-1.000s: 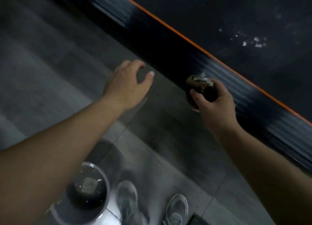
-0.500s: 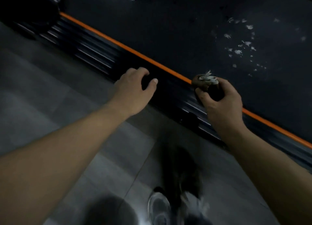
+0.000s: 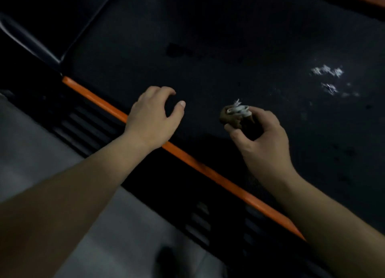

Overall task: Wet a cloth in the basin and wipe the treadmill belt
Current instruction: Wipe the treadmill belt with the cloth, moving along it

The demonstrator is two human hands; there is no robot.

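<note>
Here the fingers (image 3: 235, 132) of the right hand (image 3: 264, 141) pinch the cloth (image 3: 232, 116), wadded into a small ball, brownish with a pale frayed strip on top, over the black treadmill belt (image 3: 229, 48). The left hand (image 3: 152, 119) hangs over the belt's near edge, loosely curled, grasping nothing. White flecks (image 3: 327, 71) dot the belt; an orange stripe (image 3: 208, 171) borders it, with grey floor (image 3: 31, 136) beyond.

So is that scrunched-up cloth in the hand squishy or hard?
Probably squishy: the cloth is balled small in the curled fingers of the right hand, so it likely flops open if let go. It seems light, since fingers and thumb alone hold it over the treadmill belt. Wetness can't be told.
</note>
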